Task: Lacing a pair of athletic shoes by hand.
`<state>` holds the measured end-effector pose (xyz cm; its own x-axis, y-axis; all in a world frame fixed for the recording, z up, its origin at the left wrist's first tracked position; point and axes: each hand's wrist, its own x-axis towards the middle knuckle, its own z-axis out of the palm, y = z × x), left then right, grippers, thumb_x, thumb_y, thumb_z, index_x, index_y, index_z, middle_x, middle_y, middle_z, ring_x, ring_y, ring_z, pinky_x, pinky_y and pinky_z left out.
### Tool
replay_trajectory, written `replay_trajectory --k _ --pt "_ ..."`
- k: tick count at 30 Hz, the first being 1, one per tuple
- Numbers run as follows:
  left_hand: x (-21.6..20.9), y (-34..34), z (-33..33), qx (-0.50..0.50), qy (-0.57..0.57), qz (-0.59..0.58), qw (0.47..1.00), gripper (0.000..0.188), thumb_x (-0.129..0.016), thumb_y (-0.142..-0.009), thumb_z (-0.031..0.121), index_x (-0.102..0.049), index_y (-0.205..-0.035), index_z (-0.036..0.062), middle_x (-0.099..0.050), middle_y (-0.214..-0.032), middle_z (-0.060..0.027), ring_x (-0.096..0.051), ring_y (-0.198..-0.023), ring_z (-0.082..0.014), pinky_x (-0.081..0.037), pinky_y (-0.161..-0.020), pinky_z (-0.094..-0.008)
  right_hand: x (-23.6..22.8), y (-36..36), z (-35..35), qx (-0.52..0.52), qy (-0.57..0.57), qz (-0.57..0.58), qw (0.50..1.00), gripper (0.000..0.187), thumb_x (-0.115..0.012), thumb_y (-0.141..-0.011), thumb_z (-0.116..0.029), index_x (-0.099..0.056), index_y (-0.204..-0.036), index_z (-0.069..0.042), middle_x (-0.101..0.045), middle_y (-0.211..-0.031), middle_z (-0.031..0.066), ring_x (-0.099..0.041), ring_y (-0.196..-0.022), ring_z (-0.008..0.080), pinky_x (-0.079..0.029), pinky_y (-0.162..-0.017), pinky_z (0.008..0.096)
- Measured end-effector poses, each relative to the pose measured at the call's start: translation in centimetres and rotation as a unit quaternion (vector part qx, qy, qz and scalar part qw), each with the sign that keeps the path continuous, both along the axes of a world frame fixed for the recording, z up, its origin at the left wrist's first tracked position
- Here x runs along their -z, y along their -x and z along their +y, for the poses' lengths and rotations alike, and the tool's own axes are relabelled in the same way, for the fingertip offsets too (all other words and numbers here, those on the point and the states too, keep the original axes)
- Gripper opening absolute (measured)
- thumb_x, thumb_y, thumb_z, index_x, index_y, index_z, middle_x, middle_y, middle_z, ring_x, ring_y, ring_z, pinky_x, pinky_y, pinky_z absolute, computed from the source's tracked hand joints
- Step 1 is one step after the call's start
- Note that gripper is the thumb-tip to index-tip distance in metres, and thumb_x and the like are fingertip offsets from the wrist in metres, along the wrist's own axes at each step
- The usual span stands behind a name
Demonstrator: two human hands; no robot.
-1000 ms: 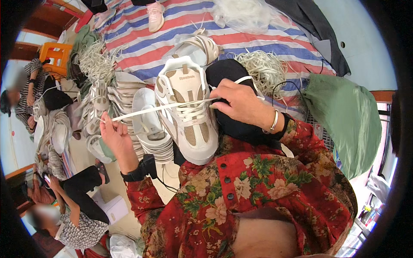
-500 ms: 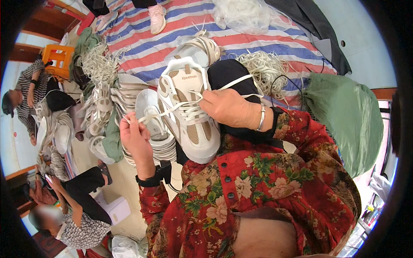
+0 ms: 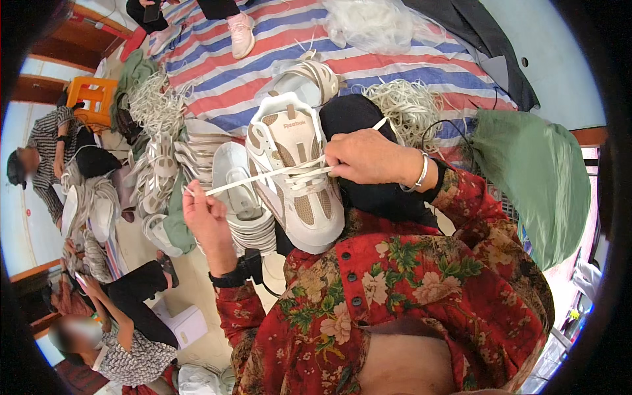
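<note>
A white and beige sneaker rests on my lap against my black-clad knee, its toe toward me. My left hand, to the left of the shoe, pinches a cream shoelace that runs taut across to the eyelets. At the shoe's right side, my right hand is closed on the lace close to the eyelets; exactly what its fingertips grip is partly hidden. A loose end of lace shows above the right hand, over the black knee.
Stacked shoe uppers stand left of the sneaker. A lace heap and another shoe lie on the striped sheet. A green sack sits at right. Two people sit at left, and someone's pink shoes show at the top.
My right hand has moved slightly right along the shoe, and the lace between my hands has gone from slack to taut. The left hand stays nearly in place.
</note>
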<state>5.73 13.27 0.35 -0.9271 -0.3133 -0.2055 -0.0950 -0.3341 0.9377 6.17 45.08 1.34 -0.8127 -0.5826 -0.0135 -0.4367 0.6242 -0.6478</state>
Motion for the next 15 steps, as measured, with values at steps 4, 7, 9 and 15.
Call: replay_trajectory --k 4,7,9,15 --pt "0.0 1.8 -4.2 -0.064 -0.03 0.018 0.997 0.014 -0.058 -0.093 0.019 -0.053 -0.101 0.008 -0.04 -0.06 0.0045 -0.03 -0.046 -0.0039 -0.026 -0.042 -0.0202 1.1 0.2 0.2 0.047 0.078 0.111 0.99 0.007 -0.061 -0.083 -0.011 -0.061 -0.086 -0.005 -0.06 -0.079 0.0091 -0.061 -0.07 0.0261 -0.048 -0.062 0.0363" --pt "-1.8 2.4 -3.2 -0.114 0.018 0.055 0.992 0.013 -0.055 -0.095 0.018 -0.053 -0.102 0.0074 -0.037 -0.058 0.0054 -0.027 -0.045 -0.0034 -0.025 -0.041 -0.0201 -0.5 0.2 0.7 0.176 0.344 -0.138 0.912 0.011 -0.063 -0.085 -0.009 -0.068 -0.09 0.0 -0.066 -0.077 0.0055 -0.061 -0.071 0.0076 -0.049 -0.066 0.0244" --pt "-2.1 1.8 -1.4 -0.087 0.061 0.043 0.993 0.013 -0.054 -0.095 0.018 -0.053 -0.102 0.007 -0.037 -0.058 0.0057 -0.027 -0.045 -0.0033 -0.024 -0.041 -0.0201 -0.7 0.3 0.4 0.266 0.361 -0.108 0.887 0.011 -0.063 -0.085 -0.011 -0.067 -0.088 -0.002 -0.066 -0.079 0.0068 -0.062 -0.073 0.0112 -0.049 -0.065 0.0261" --pt "-0.5 1.4 -0.7 -0.021 0.099 0.034 0.994 0.014 -0.052 -0.096 0.018 -0.054 -0.104 0.0063 -0.037 -0.057 0.0056 -0.027 -0.045 -0.0032 -0.024 -0.042 -0.0203 1.7 -1.2 -0.3 0.12 0.119 0.131 0.977 0.017 -0.065 -0.081 -0.018 -0.059 -0.093 -0.007 -0.056 -0.083 0.0098 -0.06 -0.075 0.0293 -0.05 -0.062 0.0369"
